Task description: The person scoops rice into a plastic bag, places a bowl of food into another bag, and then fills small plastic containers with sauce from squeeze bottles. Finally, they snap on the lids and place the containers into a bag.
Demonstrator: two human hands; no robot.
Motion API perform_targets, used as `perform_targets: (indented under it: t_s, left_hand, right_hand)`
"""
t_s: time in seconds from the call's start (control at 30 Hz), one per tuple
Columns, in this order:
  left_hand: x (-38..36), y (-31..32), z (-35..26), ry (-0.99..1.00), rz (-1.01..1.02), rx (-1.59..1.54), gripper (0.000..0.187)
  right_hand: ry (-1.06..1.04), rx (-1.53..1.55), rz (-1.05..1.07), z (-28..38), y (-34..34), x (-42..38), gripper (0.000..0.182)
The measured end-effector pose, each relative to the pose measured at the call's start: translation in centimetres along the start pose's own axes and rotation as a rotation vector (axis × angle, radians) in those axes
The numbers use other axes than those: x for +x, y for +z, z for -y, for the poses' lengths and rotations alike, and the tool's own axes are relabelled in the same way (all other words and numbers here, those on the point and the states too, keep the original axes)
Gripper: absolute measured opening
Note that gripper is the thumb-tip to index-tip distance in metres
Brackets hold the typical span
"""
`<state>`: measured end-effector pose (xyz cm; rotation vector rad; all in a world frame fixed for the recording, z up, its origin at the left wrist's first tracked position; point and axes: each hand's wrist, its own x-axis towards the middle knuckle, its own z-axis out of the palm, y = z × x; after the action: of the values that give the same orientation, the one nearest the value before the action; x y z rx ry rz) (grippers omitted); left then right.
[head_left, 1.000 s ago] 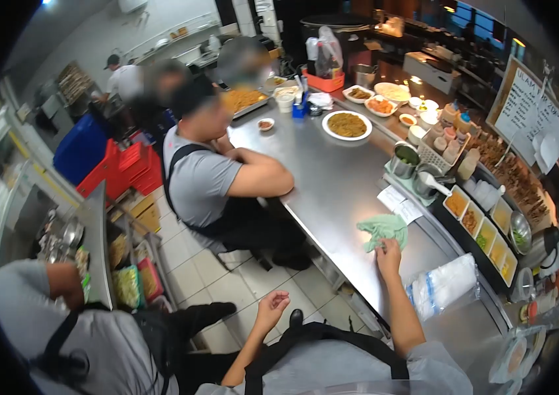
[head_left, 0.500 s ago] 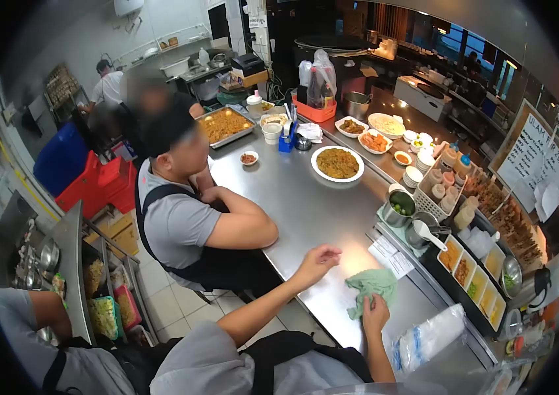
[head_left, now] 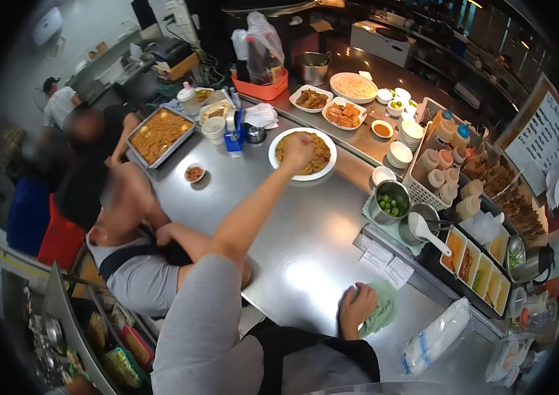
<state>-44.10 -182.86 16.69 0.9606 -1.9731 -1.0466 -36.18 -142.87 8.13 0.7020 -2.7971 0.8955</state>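
Observation:
My left hand (head_left: 298, 153) reaches far forward over a white oval plate (head_left: 327, 172) of yellow-brown noodles (head_left: 315, 158). Its fingers are drawn together at the food; what they hold, if anything, is hidden. Close to my body, my right hand (head_left: 357, 306) rests with curled fingers on the left edge of a crumpled green cloth (head_left: 382, 308), which lies on the steel table (head_left: 273, 230).
A co-worker (head_left: 138, 257) leans on the table's left side. Behind are a noodle tray (head_left: 159, 135) and a small bowl (head_left: 194, 174). To the right stand a pot of green citrus (head_left: 390, 203), a sauce-bottle basket (head_left: 432, 191), topping trays (head_left: 477, 270) and a plastic-wrapped pack (head_left: 436, 336).
My left hand has moved forward from above the near table to the noodle plate. My right hand has stayed by the cloth. The camera view has shifted, and the co-worker's head is lower.

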Motion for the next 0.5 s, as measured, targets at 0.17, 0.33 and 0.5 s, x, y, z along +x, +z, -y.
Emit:
perform_targets:
  t_s: [0.17, 0.33, 0.5]
  left_hand:
    - [12.9, 0.8, 5.7, 0.085, -0.003, 0.352, 0.026]
    - [23.4, 2.6, 9.9, 0.183, -0.139, 0.412, 0.023]
    - [19.0, 1.7, 9.4, 0.334, -0.261, 0.357, 0.020]
  right_hand:
    - [0.047, -0.039, -0.032, 0.6, 0.8, 0.6, 0.018]
    - [0.099, -0.103, 0.026, 0.5, 1.5, 1.0, 0.019]
    - [0.125, -0.142, 0.128, 0.7, 1.7, 1.4, 0.021]
